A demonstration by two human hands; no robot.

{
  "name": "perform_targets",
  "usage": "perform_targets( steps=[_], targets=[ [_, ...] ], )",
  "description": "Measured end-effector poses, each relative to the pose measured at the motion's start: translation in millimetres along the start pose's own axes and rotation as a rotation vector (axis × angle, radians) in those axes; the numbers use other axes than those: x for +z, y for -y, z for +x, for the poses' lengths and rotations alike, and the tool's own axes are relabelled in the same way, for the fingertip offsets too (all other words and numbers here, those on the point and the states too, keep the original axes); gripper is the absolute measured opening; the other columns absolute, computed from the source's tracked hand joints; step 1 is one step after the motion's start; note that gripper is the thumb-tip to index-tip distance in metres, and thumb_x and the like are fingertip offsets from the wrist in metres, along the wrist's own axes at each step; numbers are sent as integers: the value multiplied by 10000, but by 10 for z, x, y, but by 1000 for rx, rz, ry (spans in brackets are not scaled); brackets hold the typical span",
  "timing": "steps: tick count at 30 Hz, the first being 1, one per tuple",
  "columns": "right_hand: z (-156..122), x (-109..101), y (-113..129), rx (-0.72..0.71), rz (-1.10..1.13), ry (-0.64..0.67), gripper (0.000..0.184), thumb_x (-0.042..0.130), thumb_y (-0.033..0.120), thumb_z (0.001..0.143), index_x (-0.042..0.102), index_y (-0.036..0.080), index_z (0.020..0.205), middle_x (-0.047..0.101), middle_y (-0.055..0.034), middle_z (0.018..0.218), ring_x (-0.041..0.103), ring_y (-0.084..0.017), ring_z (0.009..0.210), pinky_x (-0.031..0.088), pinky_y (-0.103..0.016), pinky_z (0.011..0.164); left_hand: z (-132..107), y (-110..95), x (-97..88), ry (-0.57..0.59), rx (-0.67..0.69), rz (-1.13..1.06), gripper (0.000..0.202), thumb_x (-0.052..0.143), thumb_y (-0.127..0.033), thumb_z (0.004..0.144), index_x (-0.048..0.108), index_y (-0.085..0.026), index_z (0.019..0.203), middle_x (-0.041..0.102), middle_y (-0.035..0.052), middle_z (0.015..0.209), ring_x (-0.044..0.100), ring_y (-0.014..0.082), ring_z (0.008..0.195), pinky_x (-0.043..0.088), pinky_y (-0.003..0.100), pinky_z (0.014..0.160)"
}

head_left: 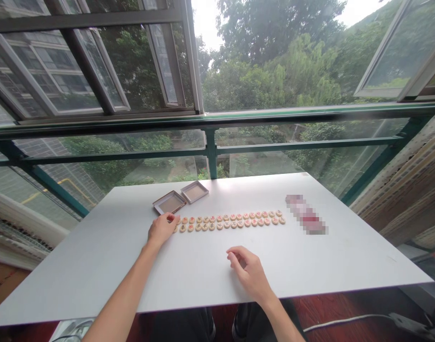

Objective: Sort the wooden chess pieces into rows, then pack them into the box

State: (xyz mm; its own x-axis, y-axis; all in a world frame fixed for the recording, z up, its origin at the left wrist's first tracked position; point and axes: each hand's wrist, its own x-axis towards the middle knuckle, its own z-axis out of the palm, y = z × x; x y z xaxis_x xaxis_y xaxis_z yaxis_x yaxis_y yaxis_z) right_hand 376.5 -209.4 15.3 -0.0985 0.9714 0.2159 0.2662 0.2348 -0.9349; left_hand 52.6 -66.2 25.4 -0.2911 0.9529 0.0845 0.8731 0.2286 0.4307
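Observation:
Two rows of round wooden Chinese chess pieces (220,226), marked with red or black characters, run across the white table. At the left end of the rows is my left hand (163,229), fingers bent and closed around the end piece of the far row, which they mostly hide. My right hand (249,270) hovers nearer the table's front edge, below the middle of the rows. Its fingers are curled in towards the thumb, and nothing shows in them. Just beyond my left hand lie two shallow open box halves, a brown-rimmed one (169,203) and a lighter one (195,192).
A blurred pinkish item (306,214) lies on the table (331,261) right of the rows. Behind the table's far edge stand a green railing (211,151) and open windows. Curtains hang at both sides. A white cable (345,319) runs over the floor at right.

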Motion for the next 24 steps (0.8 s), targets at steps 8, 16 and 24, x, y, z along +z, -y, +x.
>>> perform_targets(
  steps=[8,16,24],
  targets=[
    [1,0,-21,1,-3,3,226,533,373,976,687,208,978,726,-45,877,674,-191,790,500,-262,648,-6,39,-28,-17,13,4,333,533,-525,889,717,-249,864,771,49,936,686,240,873,471,282,720],
    [-1,7,-26,5,1,4,231,533,380,976,688,209,987,733,-49,892,684,-191,802,504,-258,633,4,74,-28,0,34,29,269,575,-474,867,708,-241,866,773,45,945,696,231,884,482,268,725],
    [7,4,-2,-2,4,3,222,537,362,971,692,203,972,729,-46,875,681,-187,794,512,-260,649,66,-77,-159,-41,40,77,275,537,-448,882,716,-246,932,770,65,974,702,259,867,490,294,705]
  ],
)
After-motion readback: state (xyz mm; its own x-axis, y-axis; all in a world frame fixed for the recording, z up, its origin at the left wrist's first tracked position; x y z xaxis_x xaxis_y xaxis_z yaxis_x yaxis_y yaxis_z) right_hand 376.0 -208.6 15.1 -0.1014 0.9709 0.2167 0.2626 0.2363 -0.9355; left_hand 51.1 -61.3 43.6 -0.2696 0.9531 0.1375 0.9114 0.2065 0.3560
